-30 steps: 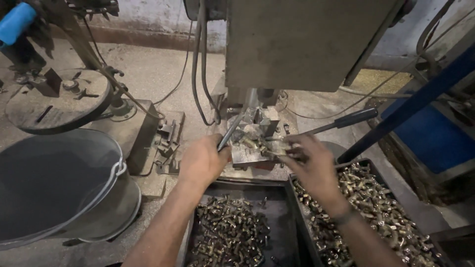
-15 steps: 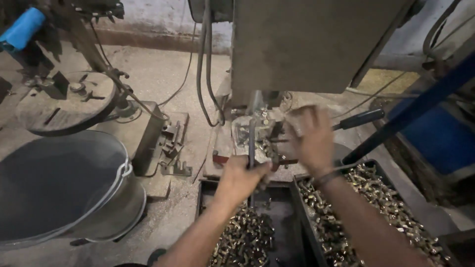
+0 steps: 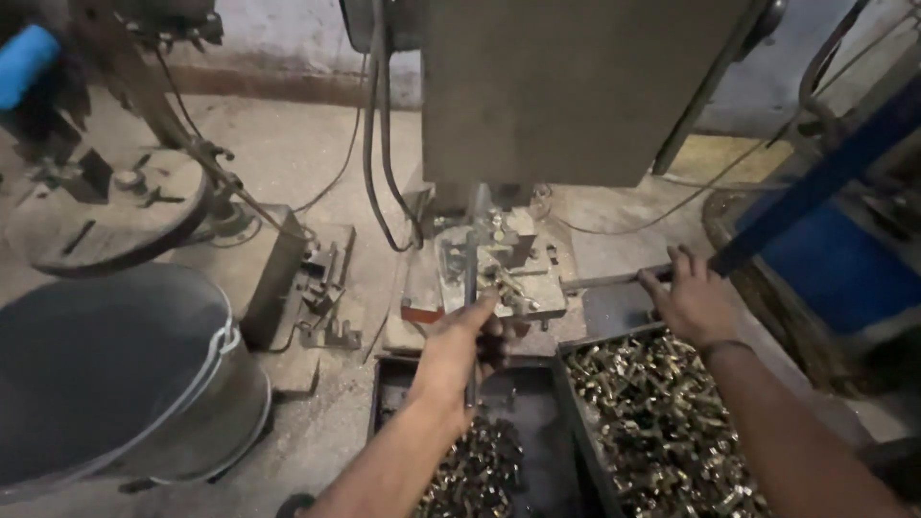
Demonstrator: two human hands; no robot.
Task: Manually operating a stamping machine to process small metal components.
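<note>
Head view shows the left hand (image 3: 460, 350) closed round a slim metal rod (image 3: 471, 288) that stands upright just in front of the machine's small fixture (image 3: 499, 269), a pale steel block crowded with clamps and bolts. Right of it, the right hand (image 3: 693, 302) has its fingers curled over a dark flat lever (image 3: 614, 281); how firmly it grips I cannot tell. Below the right hand a black tray (image 3: 576, 403) is heaped with small brass-coloured fittings (image 3: 662, 432), shiny and knobbly. Below the left hand a second tray (image 3: 384, 384) holds a thinner, darker scatter of similar fittings (image 3: 475, 470). Judging by the fuller right-hand heap, much stock seems left to go through the fixture. Far left of the left hand sits a dull grey metal bucket (image 3: 115, 374), smooth-walled and round. A grey boxy machine housing (image 3: 576, 86) rises above.
</note>
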